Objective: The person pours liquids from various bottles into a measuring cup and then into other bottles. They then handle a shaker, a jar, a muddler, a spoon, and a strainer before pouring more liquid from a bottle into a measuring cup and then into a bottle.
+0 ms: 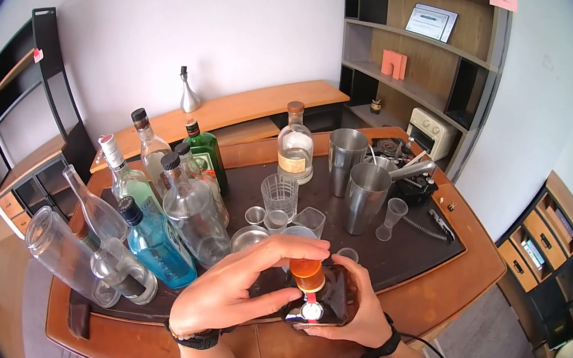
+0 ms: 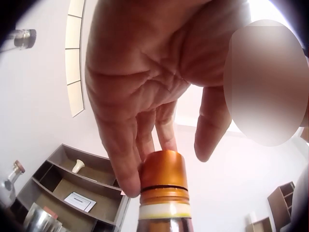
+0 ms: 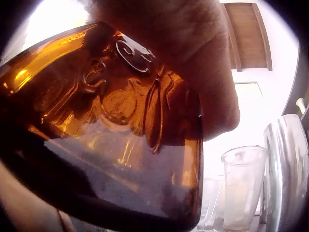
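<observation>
While the left hand (image 1: 234, 273) brings its fingers to the orange cap (image 2: 165, 169), fingertips touching and thumb standing apart, the right hand (image 1: 360, 308) has its fingers clamped round the dark amber bottle (image 3: 116, 169) below that cap. Bottle held between both hands, at the near side of the table (image 1: 424, 288); base contact cannot be told. Beyond the hands: small steel jigger (image 1: 255, 215), patterned tumbler (image 1: 279, 191). To the right, two steel tins (image 1: 366, 197), clear hourglass-shaped measure (image 1: 391, 218). Left: blue bottle (image 1: 160, 249), upright among clear ones; green bottle (image 1: 208, 158) behind. Farther back, brown-stoppered clear bottle (image 1: 297, 144); past the table, shelving (image 1: 415, 84).
</observation>
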Demonstrator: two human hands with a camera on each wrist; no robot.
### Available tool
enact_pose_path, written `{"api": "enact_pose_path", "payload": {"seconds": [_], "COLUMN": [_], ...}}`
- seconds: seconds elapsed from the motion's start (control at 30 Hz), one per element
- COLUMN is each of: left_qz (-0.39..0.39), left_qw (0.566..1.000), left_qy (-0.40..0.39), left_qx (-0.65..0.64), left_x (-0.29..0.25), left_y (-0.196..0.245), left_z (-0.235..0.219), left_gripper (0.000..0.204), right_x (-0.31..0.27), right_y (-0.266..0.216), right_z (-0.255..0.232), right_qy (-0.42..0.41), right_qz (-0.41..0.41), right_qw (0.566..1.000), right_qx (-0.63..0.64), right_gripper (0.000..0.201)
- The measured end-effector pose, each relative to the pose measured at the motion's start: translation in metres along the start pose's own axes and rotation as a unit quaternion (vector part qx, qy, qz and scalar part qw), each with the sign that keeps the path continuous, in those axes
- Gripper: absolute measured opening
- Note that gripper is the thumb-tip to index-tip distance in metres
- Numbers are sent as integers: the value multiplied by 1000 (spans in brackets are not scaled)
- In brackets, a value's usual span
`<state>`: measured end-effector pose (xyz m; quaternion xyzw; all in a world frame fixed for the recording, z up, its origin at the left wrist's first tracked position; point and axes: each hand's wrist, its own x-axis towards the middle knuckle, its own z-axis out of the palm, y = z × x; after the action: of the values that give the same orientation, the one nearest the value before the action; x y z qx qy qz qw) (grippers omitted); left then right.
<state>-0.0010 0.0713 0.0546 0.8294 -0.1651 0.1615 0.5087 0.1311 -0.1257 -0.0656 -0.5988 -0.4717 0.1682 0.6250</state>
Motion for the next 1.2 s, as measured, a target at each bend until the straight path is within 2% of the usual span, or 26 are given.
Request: {"api": "enact_pose_path", "payload": {"seconds": [0.13, 0.23, 0.33, 0.43, 0.53, 0.63, 0.73, 0.83, 0.93, 1.03, 1.07, 1.2], "left_qz": [-29, -86, -63, 22, 51, 43, -20, -75, -84, -97, -123, -85], "left_qw": [999, 994, 995, 994, 993, 991, 987, 981, 968, 934, 928, 914], "left_qy": [-7, 21, 38, 26, -18, -16, 29, 86, 129, 244, 275, 336], "left_qx": [25, 58, 61, 107, 103, 128, 157, 157, 197, 241, 217, 213], "left_x": [-3, -4, -2, 3, 2, 1, 0, 0, 3, 9, 8, 1], "left_y": [7, 11, 9, 10, 2, 2, 10, 10, 10, 18, 17, 21], "left_z": [-7, -6, -3, -2, -3, -5, -3, 5, 14, 25, 25, 20], "left_gripper": [53, 55, 58, 58, 58, 56, 50, 46, 36, 34, 35, 36], "right_x": [2, 2, 1, 1, 2, 3, 2, 1, 1, 0, -1, -4], "right_y": [-5, -8, 3, 3, 8, 4, -2, 0, -7, 0, -1, -7], "right_z": [0, 0, -2, 3, 4, 3, 1, 1, 1, -1, -2, -16], "right_qy": [5, -6, -35, -9, -9, -21, -32, -31, -25, -16, -15, 6], "right_qz": [-7, 4, 24, 14, -5, 0, -2, -6, 9, -8, -2, -3], "right_qw": [1000, 1000, 999, 1000, 999, 1000, 999, 998, 999, 1000, 1000, 998], "right_qx": [-3, -6, -5, 26, 36, 23, -43, -53, -34, -21, -27, -61], "right_gripper": [108, 107, 116, 108, 108, 108, 108, 107, 106, 105, 105, 105]}}
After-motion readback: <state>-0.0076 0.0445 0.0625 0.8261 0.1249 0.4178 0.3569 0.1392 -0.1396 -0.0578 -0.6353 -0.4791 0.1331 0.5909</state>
